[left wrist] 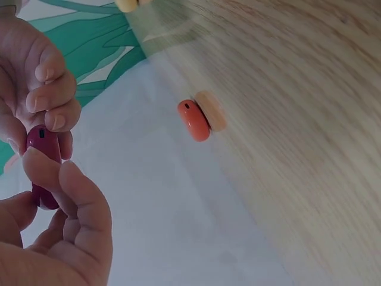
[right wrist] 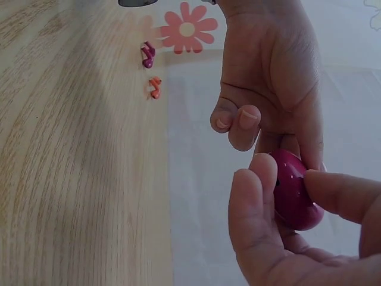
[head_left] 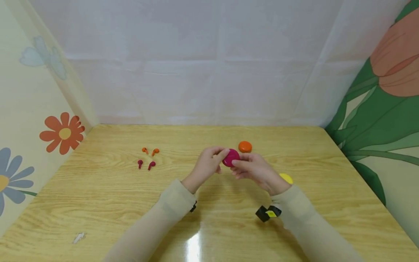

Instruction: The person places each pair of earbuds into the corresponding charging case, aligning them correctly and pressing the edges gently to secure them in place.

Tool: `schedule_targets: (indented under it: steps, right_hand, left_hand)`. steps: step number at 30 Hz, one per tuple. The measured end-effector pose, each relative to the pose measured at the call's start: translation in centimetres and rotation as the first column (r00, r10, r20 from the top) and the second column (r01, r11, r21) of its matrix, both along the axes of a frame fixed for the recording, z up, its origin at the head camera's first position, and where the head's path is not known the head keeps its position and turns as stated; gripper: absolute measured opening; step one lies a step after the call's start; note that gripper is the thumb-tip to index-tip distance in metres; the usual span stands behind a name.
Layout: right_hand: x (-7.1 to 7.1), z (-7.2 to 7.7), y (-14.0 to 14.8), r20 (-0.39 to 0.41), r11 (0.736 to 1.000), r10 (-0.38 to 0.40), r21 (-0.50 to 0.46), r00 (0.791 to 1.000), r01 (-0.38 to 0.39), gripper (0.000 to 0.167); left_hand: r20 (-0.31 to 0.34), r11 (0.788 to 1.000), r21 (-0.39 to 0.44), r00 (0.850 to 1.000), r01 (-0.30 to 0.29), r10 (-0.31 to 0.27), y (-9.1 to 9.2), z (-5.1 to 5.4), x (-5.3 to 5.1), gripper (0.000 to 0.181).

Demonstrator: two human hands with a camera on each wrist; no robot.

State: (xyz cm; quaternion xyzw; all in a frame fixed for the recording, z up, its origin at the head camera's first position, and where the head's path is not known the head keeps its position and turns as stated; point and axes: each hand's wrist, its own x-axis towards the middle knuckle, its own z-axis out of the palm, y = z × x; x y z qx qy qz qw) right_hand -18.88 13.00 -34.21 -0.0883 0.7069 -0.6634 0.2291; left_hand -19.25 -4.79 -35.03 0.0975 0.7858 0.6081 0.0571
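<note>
A round magenta case (head_left: 231,158) is held above the table between both hands. My left hand (head_left: 207,163) pinches its left side and my right hand (head_left: 255,170) grips its right side, thumb on the face. In the left wrist view the case (left wrist: 44,143) stands edge-on with a small dark slot showing, fingers of both hands around it. From the right wrist, the glossy case (right wrist: 294,190) looks closed, between the right hand's thumb and fingers, with the left hand (right wrist: 274,77) on its other side.
An orange case (head_left: 244,146) lies just behind the hands; a yellow case (head_left: 286,178) is partly covered by the right forearm. At the left of the wooden table (head_left: 108,189) lie two orange earbuds (head_left: 155,151) and two magenta earbuds (head_left: 151,166).
</note>
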Motion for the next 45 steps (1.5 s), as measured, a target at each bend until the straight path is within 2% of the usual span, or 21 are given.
schedule_targets:
  steps: [6, 15, 29, 45]
  right_hand:
    - [0.19, 0.13, -0.05, 0.001, 1.000, 0.000, 0.001, 1.000, 0.000, 0.029]
    - [0.31, 0.16, -0.27, -0.004, 1.000, 0.007, -0.008, 1.000, -0.007, 0.032]
    - [0.49, -0.18, -0.72, -0.005, 0.998, -0.053, -0.032, 0.999, 0.053, 0.037]
    - [0.74, -0.25, -0.88, -0.018, 0.996, -0.078, -0.047, 0.997, 0.077, 0.031]
  left_hand:
    - [-0.013, 0.999, -0.035, 1.000, 0.006, -0.006, 0.01, 0.21, 0.28, 0.035]
    - [0.014, 0.999, -0.013, 0.999, -0.034, 0.034, 0.13, 0.31, 0.46, 0.033]
    - [0.014, 0.998, 0.013, 0.998, -0.058, 0.058, 0.47, 0.10, 0.35, 0.035]
    - [0.033, 0.997, 0.053, 0.998, -0.059, 0.057, 0.42, 0.28, 0.39, 0.037]
